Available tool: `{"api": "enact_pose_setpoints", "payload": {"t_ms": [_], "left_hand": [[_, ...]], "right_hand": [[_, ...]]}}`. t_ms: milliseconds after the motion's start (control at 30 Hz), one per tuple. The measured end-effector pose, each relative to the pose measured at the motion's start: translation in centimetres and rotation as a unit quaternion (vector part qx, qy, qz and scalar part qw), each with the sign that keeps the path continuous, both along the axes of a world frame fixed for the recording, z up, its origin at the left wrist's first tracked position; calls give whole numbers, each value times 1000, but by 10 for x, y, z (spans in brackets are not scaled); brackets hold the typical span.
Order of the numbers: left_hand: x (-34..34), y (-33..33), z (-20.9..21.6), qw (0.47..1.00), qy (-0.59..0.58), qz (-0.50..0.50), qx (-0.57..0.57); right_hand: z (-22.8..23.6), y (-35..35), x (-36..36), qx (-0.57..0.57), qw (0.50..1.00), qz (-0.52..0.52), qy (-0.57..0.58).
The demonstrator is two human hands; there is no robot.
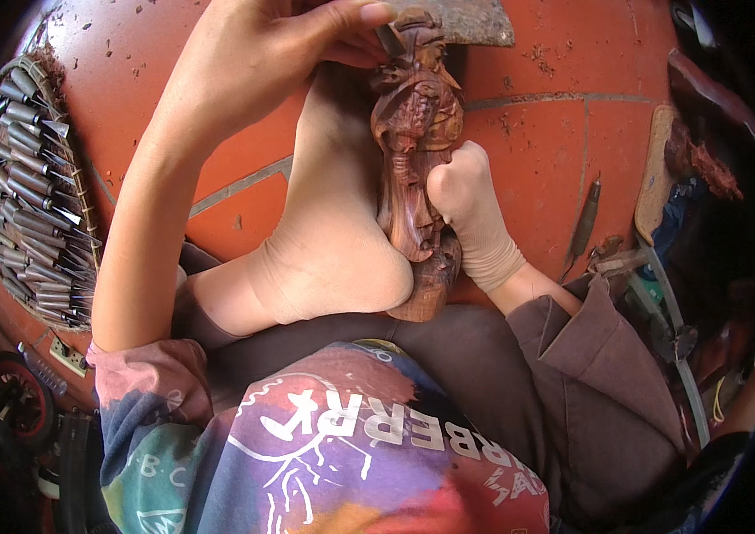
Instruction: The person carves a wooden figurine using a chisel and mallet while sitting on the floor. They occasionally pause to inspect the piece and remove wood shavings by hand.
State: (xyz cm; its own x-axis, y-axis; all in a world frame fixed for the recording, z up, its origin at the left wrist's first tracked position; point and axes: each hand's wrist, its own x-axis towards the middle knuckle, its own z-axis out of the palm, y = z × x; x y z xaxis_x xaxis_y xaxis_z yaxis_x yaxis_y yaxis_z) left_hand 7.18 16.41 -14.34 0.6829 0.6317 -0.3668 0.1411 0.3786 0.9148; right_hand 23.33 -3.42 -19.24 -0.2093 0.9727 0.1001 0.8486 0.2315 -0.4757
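At the top edge, my left hand is closed beside the upper end of a carved reddish-brown wooden figure. From its fingers a narrow dark blade, like that of a chisel, meets the carving; the handle is out of sight. The figure stretches toward me between my two socked feet, the left foot and the right foot, which press against its sides. Behind the figure's upper end lies a grey-brown wooden block, cut off by the frame. My right hand is not visible.
On the left, a woven basket holds many dark-handled carving tools. A single dark-handled tool lies on the red tiled floor at right. Wood shavings are scattered about. Farther right are a tan strip and metal bars.
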Motion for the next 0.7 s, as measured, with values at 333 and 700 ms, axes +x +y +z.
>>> {"api": "enact_pose_setpoints", "payload": {"t_ms": [333, 700], "left_hand": [[-1, -2, 9, 1000, -17, -2, 23], [1, -1, 8, 1000, 11, -7, 27]], "right_hand": [[1, 2, 1, 7, 1000, -3, 29], [0, 2, -1, -23, 999, -4, -28]]}}
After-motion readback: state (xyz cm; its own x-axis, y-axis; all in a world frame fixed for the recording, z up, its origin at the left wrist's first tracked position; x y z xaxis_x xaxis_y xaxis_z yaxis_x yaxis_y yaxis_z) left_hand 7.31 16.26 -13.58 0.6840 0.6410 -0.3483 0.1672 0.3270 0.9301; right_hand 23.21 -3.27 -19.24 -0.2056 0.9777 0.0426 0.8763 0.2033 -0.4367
